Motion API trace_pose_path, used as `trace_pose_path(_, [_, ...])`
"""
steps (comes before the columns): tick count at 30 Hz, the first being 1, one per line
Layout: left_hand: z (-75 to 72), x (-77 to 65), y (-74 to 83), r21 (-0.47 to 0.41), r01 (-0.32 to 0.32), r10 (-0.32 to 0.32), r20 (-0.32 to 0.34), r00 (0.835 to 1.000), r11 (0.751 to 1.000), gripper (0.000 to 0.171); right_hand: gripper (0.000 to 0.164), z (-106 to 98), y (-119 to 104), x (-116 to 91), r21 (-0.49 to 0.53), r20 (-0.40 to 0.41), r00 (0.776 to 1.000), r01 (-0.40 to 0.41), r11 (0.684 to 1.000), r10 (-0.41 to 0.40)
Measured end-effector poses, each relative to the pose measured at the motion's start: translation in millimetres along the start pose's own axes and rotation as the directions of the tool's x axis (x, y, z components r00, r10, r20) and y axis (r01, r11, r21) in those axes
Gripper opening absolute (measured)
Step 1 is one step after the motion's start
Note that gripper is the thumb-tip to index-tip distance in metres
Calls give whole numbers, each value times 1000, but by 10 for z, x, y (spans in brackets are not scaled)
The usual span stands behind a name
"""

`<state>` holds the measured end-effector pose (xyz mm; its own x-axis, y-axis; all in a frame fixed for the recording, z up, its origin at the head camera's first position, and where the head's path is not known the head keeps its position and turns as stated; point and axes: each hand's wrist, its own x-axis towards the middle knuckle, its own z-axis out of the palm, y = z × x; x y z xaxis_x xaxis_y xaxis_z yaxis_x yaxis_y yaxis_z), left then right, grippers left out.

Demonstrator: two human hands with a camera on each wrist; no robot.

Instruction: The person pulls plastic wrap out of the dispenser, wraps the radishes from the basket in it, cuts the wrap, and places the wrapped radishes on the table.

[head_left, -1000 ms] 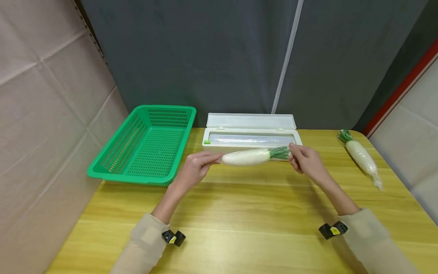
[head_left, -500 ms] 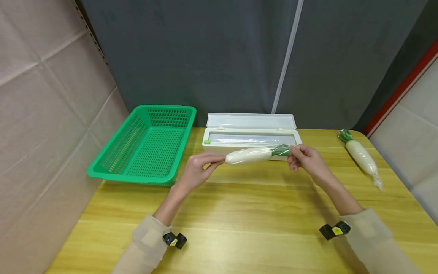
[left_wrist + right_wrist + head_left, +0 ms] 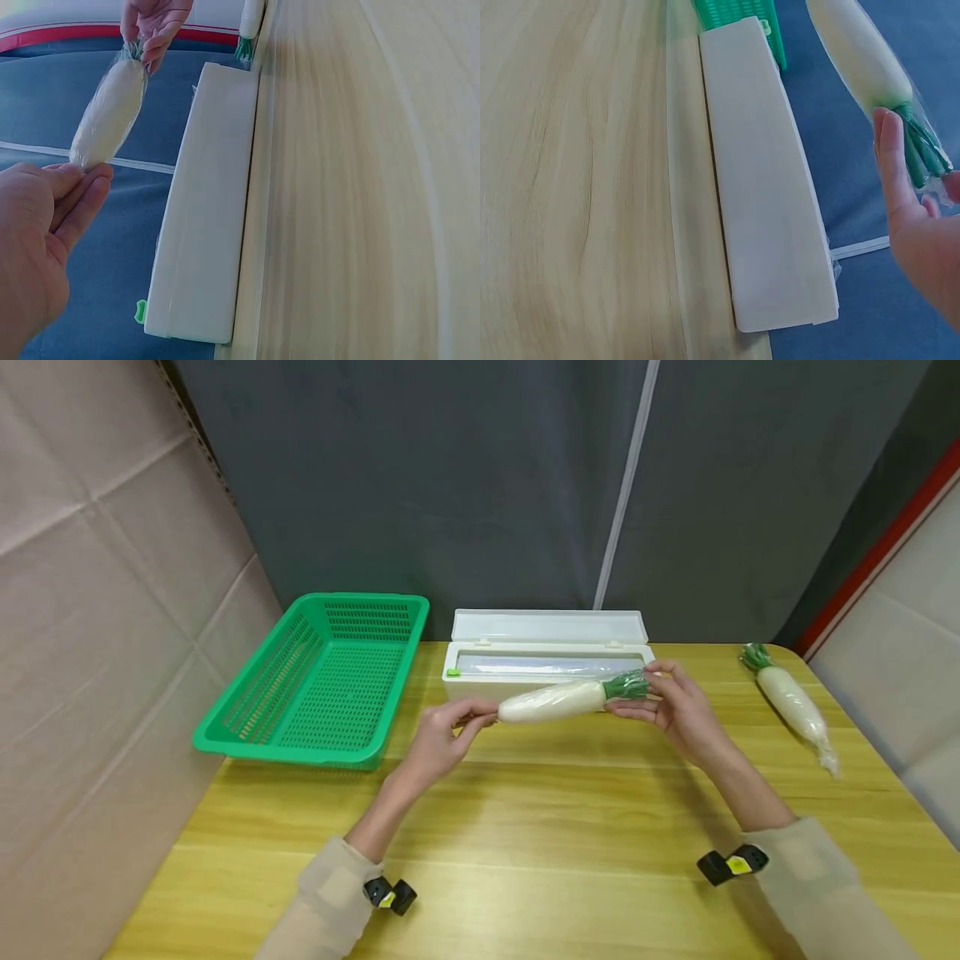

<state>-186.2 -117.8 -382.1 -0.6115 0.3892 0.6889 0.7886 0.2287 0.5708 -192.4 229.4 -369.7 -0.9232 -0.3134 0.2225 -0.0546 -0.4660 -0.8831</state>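
Note:
A white radish in clear plastic wrap is held level above the table, in front of the white cling film box. My left hand pinches its root tip between thumb and fingers. At the green leaf stalks, my right hand holds the other end, fingers along the underside and thumb at the wrap's end. The left wrist view shows the wrapped radish stretched between both hands. In the right wrist view its bunched stalks lie beside my extended fingers, with loose film at their ends.
The cling film box stands at the back with its lid raised and a green slider on its left. A green basket sits at the left. Another wrapped radish lies on the table's right side.
My right hand's fingers have spread and shifted inward beneath the green stalks, where they had pinched the film end. The left hand and radish have moved slightly right, the leaf end tilting up.

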Motion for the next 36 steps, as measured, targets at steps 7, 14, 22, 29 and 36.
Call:
trace_pose_path(7, [21, 6, 40, -22, 47, -46, 35, 998, 999, 13, 31, 14, -26, -10, -244, 17, 1000, -21, 969, 26])
trace_pose_path(14, [78, 50, 109, -12, 162, -158, 161, 974, 987, 34, 25, 75, -30, 6, -313, -36, 999, -2, 950, -9])
trace_pose_path(22, [211, 91, 176, 100, 313, -328, 352, 877, 944, 59, 29, 217, -79, 20, -465, -34, 998, 25, 885, -46])
trace_pose_path(29, [334, 102, 206, 146, 313, -345, 432, 833, 938, 56, 33, 337, -119, 57, -559, -35, 997, 40, 829, -72])
trace_pose_path(36, [403, 114, 238, 138, 364, -385, 456, 802, 921, 48, 42, 398, -98, 128, -571, -36, 995, 60, 819, -98])
